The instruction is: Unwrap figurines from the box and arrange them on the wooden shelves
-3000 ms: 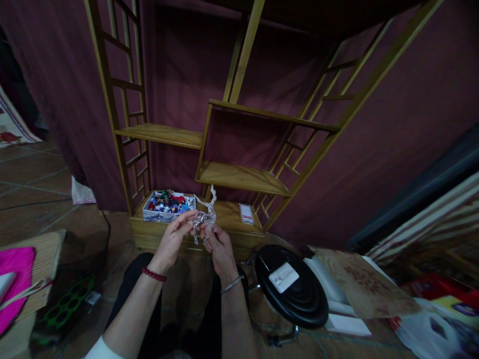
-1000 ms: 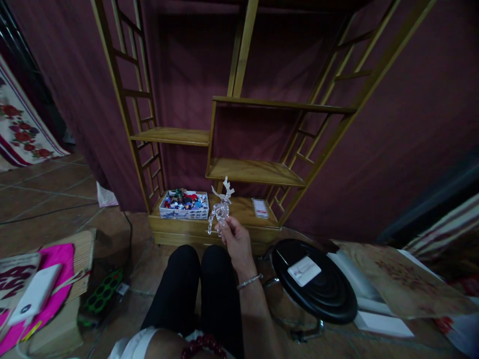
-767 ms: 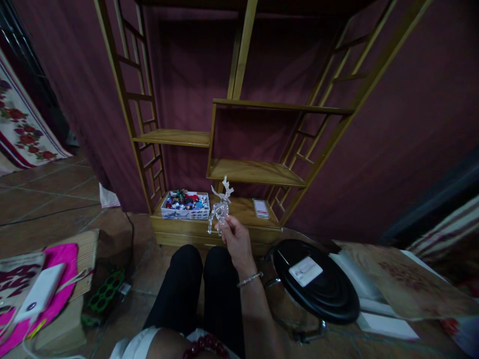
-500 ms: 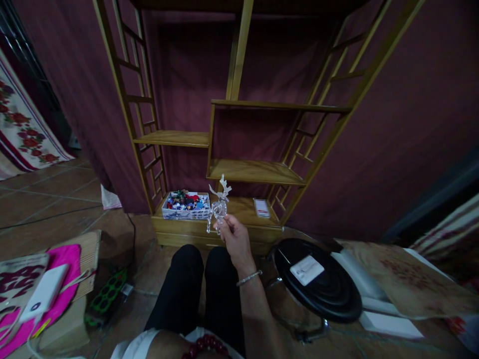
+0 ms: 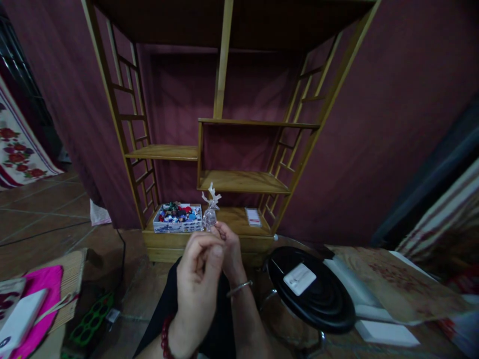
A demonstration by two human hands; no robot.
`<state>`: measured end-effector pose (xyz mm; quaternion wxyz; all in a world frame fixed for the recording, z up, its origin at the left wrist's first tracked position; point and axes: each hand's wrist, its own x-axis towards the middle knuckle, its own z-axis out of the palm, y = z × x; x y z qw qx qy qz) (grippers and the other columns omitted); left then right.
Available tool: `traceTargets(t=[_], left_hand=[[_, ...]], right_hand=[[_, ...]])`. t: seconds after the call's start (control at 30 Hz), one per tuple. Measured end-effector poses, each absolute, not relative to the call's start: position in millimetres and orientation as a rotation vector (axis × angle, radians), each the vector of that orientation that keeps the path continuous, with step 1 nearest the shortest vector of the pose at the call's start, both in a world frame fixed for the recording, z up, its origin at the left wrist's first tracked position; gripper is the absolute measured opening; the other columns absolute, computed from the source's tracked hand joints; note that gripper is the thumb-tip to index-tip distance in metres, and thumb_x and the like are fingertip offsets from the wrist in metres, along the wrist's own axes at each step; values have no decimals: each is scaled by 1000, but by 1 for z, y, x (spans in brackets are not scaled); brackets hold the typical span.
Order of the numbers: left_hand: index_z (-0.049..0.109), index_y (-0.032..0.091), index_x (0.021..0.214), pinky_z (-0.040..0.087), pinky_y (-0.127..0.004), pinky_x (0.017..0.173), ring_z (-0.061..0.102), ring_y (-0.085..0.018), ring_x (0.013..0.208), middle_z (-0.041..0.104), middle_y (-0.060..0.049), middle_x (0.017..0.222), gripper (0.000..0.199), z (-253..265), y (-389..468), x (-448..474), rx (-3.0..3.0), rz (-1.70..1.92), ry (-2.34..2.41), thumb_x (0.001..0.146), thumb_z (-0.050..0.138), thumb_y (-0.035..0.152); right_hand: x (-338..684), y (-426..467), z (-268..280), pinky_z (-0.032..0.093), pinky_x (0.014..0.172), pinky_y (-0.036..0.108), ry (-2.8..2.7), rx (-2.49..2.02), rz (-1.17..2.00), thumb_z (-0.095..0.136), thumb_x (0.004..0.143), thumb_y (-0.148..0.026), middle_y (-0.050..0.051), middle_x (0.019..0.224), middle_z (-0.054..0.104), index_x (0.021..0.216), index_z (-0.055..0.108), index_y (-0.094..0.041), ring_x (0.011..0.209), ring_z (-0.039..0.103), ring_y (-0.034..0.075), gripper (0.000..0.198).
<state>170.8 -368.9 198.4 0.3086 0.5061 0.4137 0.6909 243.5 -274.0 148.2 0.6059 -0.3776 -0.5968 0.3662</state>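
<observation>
1. Right hand (image 5: 231, 252) is pinching clear deer figurine (image 5: 210, 213) before wooden shelf unit (image 5: 162, 151).
2. Left hand (image 5: 198, 281) is holding fingers curled; contents cannot be determined.
3. Box (image 5: 177, 227) is resting on bottom shelf (image 5: 234, 217); stool (image 5: 322, 304) is standing on tiled floor (image 5: 50, 199).

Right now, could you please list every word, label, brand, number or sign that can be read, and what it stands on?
No text is readable.
White card on the black stool: faint markings, too small.
Printed card on the bottom shelf: blurred.
White device at the picture's left edge: dark round mark, unreadable.
Clear deer figurine: none visible.
</observation>
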Motion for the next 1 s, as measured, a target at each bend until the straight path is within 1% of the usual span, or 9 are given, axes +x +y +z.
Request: traceTargets(t=[0.07,0.1,0.17,0.23,0.33,0.47,0.63,0.8,1.0], left_hand=[[56,19,86,43,-26,66,53,-15,74,56,-3,84,20,192,-340,167,1230,1934,1169,75,54,36],[55,19,88,43,-25,66,52,-14,73,56,-2,82,23,187,-327,165,1182,1934,1207,74,56,36],[54,17,94,43,-24,65,52,-13,70,55,-1,75,31,178,-306,160,1155,1814,1237,71,59,37],[53,16,95,44,-24,64,52,-13,69,56,-2,78,34,173,-293,159,1174,1728,1212,70,60,38],[52,14,93,44,-23,64,53,-12,69,58,-3,83,32,174,-281,162,1218,1673,1123,70,59,36],[51,14,91,44,-22,62,53,-10,67,58,-2,80,29,178,-268,169,1211,1672,1052,70,59,32],[48,14,89,42,-19,54,53,-9,60,58,0,73,27,182,-257,172,1157,1704,989,69,59,29],[47,16,90,40,-18,50,51,-8,55,56,3,66,28,185,-249,175,1172,1725,937,69,59,29],[46,16,92,41,-19,51,52,-9,57,57,1,70,30,190,-238,179,1271,1694,966,71,58,33]], right_hand=[[246,-273,151,37,49,19,-1372,-868,878,48,79,-32,0,67,56,80,57,-16,56,46,9,19],[247,-272,152,36,47,19,-1366,-876,896,48,79,-33,0,66,56,81,57,-16,54,44,8,19],[249,-269,154,33,44,18,-1346,-909,882,48,78,-33,-1,63,54,81,58,-16,49,40,7,20],[250,-265,156,33,43,19,-1347,-933,845,48,78,-34,-2,60,52,82,59,-16,46,39,7,21],[253,-258,158,36,45,19,-1358,-961,780,47,79,-34,-1,61,55,86,61,-17,47,42,8,23],[258,-249,160,41,50,21,-1378,-998,674,48,78,-33,0,68,61,87,63,-18,52,49,10,23],[262,-240,164,45,57,23,-1422,-1057,514,49,79,-32,3,80,65,91,64,-20,63,56,14,23],[266,-239,172,45,62,24,-1524,-1118,356,45,82,-31,5,85,65,93,64,-21,70,58,15,24],[271,-234,178,45,65,25,-1575,-1181,225,41,85,-29,7,84,65,98,63,-20,74,59,16,27]])
